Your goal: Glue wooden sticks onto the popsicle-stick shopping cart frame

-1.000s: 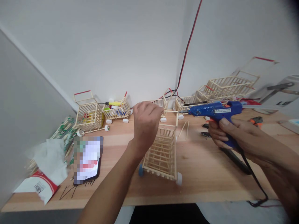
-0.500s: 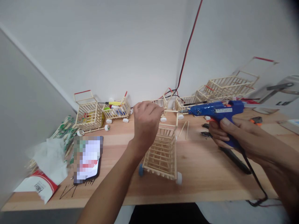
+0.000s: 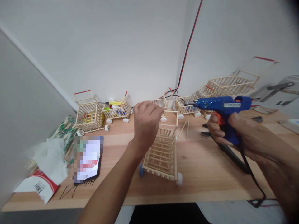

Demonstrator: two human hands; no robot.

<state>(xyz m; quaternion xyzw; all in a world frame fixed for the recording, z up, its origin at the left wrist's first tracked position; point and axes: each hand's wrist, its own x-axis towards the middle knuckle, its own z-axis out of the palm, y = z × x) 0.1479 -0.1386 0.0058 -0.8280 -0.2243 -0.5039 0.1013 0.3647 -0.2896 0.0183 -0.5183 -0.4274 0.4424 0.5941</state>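
In the middle of the wooden table stands a small stick-built shopping cart [image 3: 161,154], with one blue and one white wheel showing at the front. My left hand [image 3: 147,124] is closed at the top of its handle frame, fingers curled round the left end of the thin wooden crossbar [image 3: 171,111]; the fingertips are hidden behind the hand. My right hand [image 3: 230,130] grips a blue hot glue gun [image 3: 219,105] at the right. The gun's metal nozzle points left and is apart from the crossbar. Two loose sticks [image 3: 187,130] lie on the table between the cart and the right hand.
Several finished carts line the wall, among them a cart with a red handle [image 3: 88,115]. A phone [image 3: 90,158] lies left, near a white tissue pack [image 3: 50,168]. Black-handled pliers [image 3: 234,158] rest under my right hand. The glue gun's cord [image 3: 252,180] hangs over the front edge.
My right hand has drawn the glue gun to the right and slightly up, so its nozzle has left the corner of the handle frame. My left hand and the cart have stayed put.
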